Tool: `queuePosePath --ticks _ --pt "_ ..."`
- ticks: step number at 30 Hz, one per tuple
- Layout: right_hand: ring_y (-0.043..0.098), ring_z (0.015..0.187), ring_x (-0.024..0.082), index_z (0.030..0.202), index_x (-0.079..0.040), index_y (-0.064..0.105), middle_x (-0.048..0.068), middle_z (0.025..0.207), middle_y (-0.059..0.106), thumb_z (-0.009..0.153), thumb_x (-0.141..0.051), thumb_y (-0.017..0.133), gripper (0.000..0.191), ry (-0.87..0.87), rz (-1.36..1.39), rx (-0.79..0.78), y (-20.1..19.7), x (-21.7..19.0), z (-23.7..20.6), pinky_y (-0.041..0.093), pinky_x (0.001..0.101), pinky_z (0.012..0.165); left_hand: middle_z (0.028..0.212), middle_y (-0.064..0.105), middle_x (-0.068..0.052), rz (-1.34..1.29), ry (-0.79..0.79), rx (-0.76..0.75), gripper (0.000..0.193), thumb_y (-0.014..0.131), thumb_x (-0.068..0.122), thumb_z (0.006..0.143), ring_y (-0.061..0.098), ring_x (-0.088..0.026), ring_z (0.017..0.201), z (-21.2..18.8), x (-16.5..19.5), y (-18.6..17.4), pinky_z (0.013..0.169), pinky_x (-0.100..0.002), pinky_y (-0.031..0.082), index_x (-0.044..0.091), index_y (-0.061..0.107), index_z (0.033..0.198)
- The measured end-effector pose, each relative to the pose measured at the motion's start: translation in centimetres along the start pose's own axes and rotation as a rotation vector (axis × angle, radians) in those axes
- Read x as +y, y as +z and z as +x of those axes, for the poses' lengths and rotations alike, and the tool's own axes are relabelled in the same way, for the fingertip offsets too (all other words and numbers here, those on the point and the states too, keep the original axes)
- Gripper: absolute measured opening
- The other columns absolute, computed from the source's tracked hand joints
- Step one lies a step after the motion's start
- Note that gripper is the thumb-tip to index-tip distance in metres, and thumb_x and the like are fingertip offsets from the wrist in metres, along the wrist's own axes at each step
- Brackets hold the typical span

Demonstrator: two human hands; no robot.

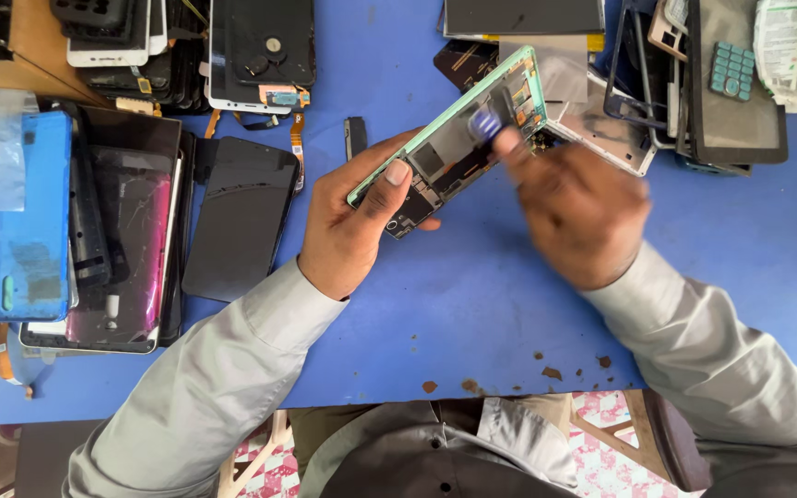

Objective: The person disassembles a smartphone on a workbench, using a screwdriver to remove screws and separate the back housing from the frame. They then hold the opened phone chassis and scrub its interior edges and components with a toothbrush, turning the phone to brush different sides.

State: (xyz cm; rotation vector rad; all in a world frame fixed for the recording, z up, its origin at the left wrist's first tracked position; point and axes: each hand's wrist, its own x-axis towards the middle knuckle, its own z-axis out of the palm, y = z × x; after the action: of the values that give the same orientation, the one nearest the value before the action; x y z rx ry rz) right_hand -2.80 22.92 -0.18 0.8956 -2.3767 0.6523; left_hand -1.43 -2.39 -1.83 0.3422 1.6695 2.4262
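Gripping the lower end of an opened phone with a mint-green frame (pixel 458 138), the left hand (pixel 352 226) is closing its fingers around the frame's edge, with the thumb (pixel 389 180) pressing across the exposed inner side. The phone is tilting up and to the right above the blue table (pixel 472 295), held clear of the surface between both hands. At its upper end the right hand (pixel 583 217) is pinching a small blue piece (pixel 484 124) against the phone's inside with its fingertips (pixel 509 143); that hand is blurring, so exactly how the fingers are wrapping the piece cannot be told, though they are clearly closing together on it. Both forearms are reaching in from the bottom in grey sleeves (pixel 223 369).

Just past the phone's top end, a white phone frame (pixel 606 134) is lying on the table, near a dark tablet-like screen (pixel 735 101) carrying a small teal keypad (pixel 733 70). Left of the left hand, a black screen panel (pixel 242 217) is lying flat, beside a cracked display with a pink edge (pixel 126 249) and a blue phone back cover (pixel 29 217). More dismantled phones (pixel 186 46) are piling up along the far left of the table.
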Motion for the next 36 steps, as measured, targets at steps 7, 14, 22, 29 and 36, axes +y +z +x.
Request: queuePosePath --ticks 7,14,22,29,36 --pt "0.059 0.068 0.022 0.143 -0.013 0.066 0.010 0.086 0.059 0.094 0.010 0.075 0.055 -0.057 -0.004 0.007 0.1 -0.2 0.2 0.049 0.0355 0.059 0.124 0.070 -0.012 0.052 0.007 -0.007 0.056 0.057 0.040 0.109 0.070 -0.016 0.105 0.0 -0.3 0.0 0.081 -0.036 0.068 -0.002 0.058 0.146" --pt "0.061 0.070 0.019 0.136 -0.008 0.066 0.009 0.088 0.064 0.100 0.014 0.070 0.042 -0.017 0.028 0.024 0.0 0.5 0.4 0.050 0.0324 0.061 0.123 0.070 -0.011 0.017 0.008 -0.012 0.057 0.057 0.040 0.109 0.070 -0.016 0.104 0.0 -0.4 0.0 0.082 -0.036 0.068 -0.002 0.056 0.148" --pt "0.059 0.066 0.020 0.138 -0.011 0.068 0.009 0.088 0.062 0.099 0.011 0.077 0.045 -0.042 0.008 0.030 0.4 0.0 0.1 0.046 0.0341 0.055 0.125 0.071 -0.011 0.048 0.027 -0.024 0.057 0.056 0.042 0.110 0.071 -0.016 0.107 0.0 -0.4 -0.1 0.082 -0.035 0.068 -0.002 0.057 0.146" --pt "0.065 0.073 0.022 0.142 -0.012 0.063 0.010 0.089 0.062 0.090 0.012 0.071 0.058 -0.141 0.115 0.009 1.2 -1.0 -0.5 0.053 0.0343 0.064 0.137 0.064 -0.008 0.032 -0.023 -0.109 0.062 0.054 0.047 0.110 0.065 -0.016 0.121 -0.2 -0.1 0.1 0.093 -0.034 0.064 0.001 0.052 0.151" --pt "0.063 0.070 0.021 0.149 -0.014 0.062 0.012 0.097 0.064 0.099 0.012 0.075 0.058 0.031 0.018 0.082 0.9 0.3 -0.8 0.050 0.0339 0.060 0.135 0.067 -0.008 0.148 0.054 -0.109 0.063 0.054 0.049 0.110 0.066 -0.014 0.117 -0.4 0.3 0.3 0.093 -0.032 0.063 0.003 0.051 0.153"
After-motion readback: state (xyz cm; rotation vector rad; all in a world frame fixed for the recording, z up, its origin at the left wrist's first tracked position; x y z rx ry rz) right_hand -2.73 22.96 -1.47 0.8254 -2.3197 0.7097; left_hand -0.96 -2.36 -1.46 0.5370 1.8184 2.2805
